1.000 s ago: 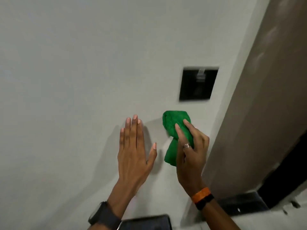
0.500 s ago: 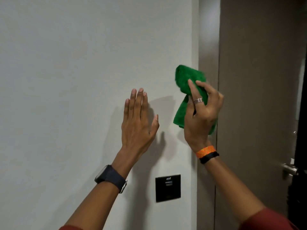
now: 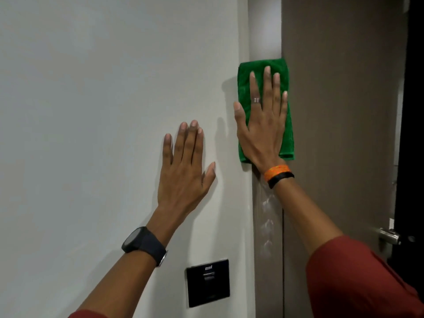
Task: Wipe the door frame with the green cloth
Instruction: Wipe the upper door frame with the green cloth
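The green cloth (image 3: 288, 125) lies flat and folded against the grey-brown door frame (image 3: 267, 237), a vertical strip between the white wall and the brown door. My right hand (image 3: 263, 125) presses flat on the cloth with fingers spread and pointing up; an orange and a black band circle that wrist. My left hand (image 3: 185, 166) rests flat on the white wall to the left of the frame, fingers up, holding nothing. A black watch sits on the left wrist.
A black wall panel (image 3: 207, 283) is mounted on the white wall (image 3: 91, 111) below my hands. The brown door (image 3: 339, 111) stands right of the frame, with a metal handle (image 3: 389, 236) at its right edge and a dark gap beyond.
My right hand went from gripping the bunched cloth in the air to pressing it flat on the door frame. The view swung upward. My left hand stayed on the wall.
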Motion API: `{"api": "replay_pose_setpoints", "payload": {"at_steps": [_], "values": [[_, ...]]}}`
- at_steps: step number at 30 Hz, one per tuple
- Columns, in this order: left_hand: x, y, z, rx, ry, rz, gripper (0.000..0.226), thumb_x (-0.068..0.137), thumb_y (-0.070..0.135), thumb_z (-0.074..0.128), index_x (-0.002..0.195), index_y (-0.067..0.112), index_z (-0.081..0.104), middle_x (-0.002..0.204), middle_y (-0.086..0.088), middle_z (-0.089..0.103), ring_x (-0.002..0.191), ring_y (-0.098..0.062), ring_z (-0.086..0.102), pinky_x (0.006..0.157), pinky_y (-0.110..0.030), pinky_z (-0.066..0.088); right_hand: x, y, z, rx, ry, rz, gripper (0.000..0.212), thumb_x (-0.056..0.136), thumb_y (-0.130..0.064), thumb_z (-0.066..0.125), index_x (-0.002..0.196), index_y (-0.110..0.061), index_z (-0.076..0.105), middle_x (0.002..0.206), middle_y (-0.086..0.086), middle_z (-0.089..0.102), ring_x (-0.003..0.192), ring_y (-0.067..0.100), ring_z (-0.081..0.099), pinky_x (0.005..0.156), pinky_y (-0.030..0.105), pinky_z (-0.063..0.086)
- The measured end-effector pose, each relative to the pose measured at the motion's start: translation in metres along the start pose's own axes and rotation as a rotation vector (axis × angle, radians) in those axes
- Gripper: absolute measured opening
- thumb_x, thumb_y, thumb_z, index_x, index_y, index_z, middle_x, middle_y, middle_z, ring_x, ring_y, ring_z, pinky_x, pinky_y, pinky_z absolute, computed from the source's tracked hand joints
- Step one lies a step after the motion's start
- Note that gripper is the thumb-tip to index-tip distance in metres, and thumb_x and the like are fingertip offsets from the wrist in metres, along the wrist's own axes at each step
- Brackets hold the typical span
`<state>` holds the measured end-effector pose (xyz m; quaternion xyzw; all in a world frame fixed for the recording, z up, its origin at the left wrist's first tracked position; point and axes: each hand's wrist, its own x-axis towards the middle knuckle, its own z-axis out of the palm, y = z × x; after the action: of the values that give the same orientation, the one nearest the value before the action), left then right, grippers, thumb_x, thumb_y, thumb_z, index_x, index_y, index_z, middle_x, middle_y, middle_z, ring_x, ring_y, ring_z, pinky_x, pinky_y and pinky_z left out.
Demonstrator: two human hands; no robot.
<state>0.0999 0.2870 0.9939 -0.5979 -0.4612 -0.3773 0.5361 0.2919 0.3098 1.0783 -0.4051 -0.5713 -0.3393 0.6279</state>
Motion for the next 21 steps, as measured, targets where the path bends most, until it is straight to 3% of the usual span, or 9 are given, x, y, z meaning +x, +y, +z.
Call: {"api": "replay_pose_setpoints", "payload": {"at_steps": [4, 7, 9, 13, 17, 21], "values": [[-0.001, 0.003, -0.001, -0.008, -0.007, -0.001, 0.076, 0.108, 0.046, 0.031, 0.166, 0.001, 0.009, 0.175, -0.018, 0.008, 0.163, -0.033, 0.007, 0.132, -0.057, 0.01, -0.026, 0.005, 0.003, 0.009, 0.01, -0.021, 0.064, 0.112, -0.05, 0.027, 0.167, -0.018, 0.023, 0.176, 0.013, 0.018, 0.164, 0.031, 0.012, 0.134, 0.055, 0.01], [-0.001, 0.003, -0.002, -0.016, -0.022, -0.004, 0.077, 0.108, 0.046, 0.032, 0.166, 0.001, 0.008, 0.175, -0.017, 0.007, 0.163, -0.033, 0.006, 0.132, -0.057, 0.01, -0.11, 0.015, 0.0, 0.025, -0.048, -0.011, 0.064, 0.112, -0.05, 0.018, 0.168, -0.019, 0.014, 0.177, 0.011, 0.01, 0.165, 0.029, 0.006, 0.135, 0.051, 0.001], [0.0, 0.004, -0.002, -0.014, -0.023, -0.003, 0.076, 0.108, 0.046, 0.031, 0.166, 0.001, 0.007, 0.176, -0.017, 0.007, 0.163, -0.033, 0.006, 0.132, -0.056, 0.009, -0.188, 0.026, -0.007, 0.047, -0.116, -0.003, 0.066, 0.11, -0.048, 0.025, 0.169, -0.021, 0.008, 0.178, 0.01, 0.004, 0.165, 0.03, 0.004, 0.135, 0.051, -0.002], [-0.001, 0.004, -0.004, -0.019, -0.033, -0.009, 0.075, 0.109, 0.044, 0.03, 0.166, 0.001, 0.008, 0.176, -0.017, 0.007, 0.163, -0.033, 0.006, 0.133, -0.055, 0.008, -0.299, 0.04, -0.015, 0.022, -0.217, 0.006, 0.084, 0.097, -0.044, 0.044, 0.169, -0.021, 0.006, 0.178, 0.011, 0.003, 0.164, 0.034, 0.007, 0.134, 0.057, 0.008], [-0.001, 0.005, -0.005, -0.012, -0.036, -0.015, 0.075, 0.109, 0.043, 0.031, 0.166, 0.001, 0.007, 0.176, -0.017, 0.007, 0.163, -0.033, 0.006, 0.133, -0.055, 0.007, -0.262, 0.033, -0.014, 0.028, -0.179, 0.018, 0.082, 0.1, -0.048, 0.044, 0.169, -0.02, 0.009, 0.178, 0.01, 0.003, 0.164, 0.033, 0.008, 0.134, 0.056, 0.008], [0.0, 0.006, -0.006, -0.023, -0.044, -0.014, 0.075, 0.108, 0.042, 0.032, 0.166, 0.002, 0.006, 0.176, -0.016, 0.006, 0.163, -0.033, 0.004, 0.133, -0.055, 0.008, -0.133, 0.022, -0.006, 0.027, -0.063, 0.051, 0.075, 0.104, -0.051, 0.042, 0.165, -0.012, 0.024, 0.174, 0.019, 0.02, 0.163, 0.036, 0.015, 0.134, 0.057, 0.013]]}}
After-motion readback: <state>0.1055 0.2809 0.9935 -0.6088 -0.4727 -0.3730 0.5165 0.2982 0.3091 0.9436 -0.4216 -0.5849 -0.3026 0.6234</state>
